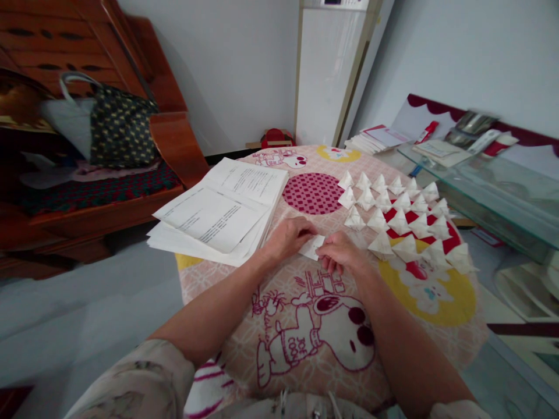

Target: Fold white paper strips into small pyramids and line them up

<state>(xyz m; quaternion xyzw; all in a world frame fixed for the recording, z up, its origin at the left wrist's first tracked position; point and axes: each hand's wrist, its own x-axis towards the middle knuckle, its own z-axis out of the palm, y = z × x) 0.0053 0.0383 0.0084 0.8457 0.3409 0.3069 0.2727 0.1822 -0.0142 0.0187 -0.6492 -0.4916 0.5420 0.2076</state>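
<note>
A small piece of folded white paper (311,249) lies at the middle of the round table, between my two hands. My left hand (289,237) has its fingers curled and pressed on the paper's left and upper edge. On the other side, my right hand (343,251) pinches the right edge between thumb and fingers, the rest of its fingers bent under. Several pointed folded paper pieces (398,221) stand in rows to the right of my right hand. Left of my left hand is a stack of printed paper sheets (213,218).
A patterned cloth (305,343) with cartoon figures covers the table. At the right, a glass shelf (489,186) holds a metal bowl, a cup and papers. A wooden bench (174,139) with bags (122,125) stands at the left. Behind the table is a tall white cabinet (329,70).
</note>
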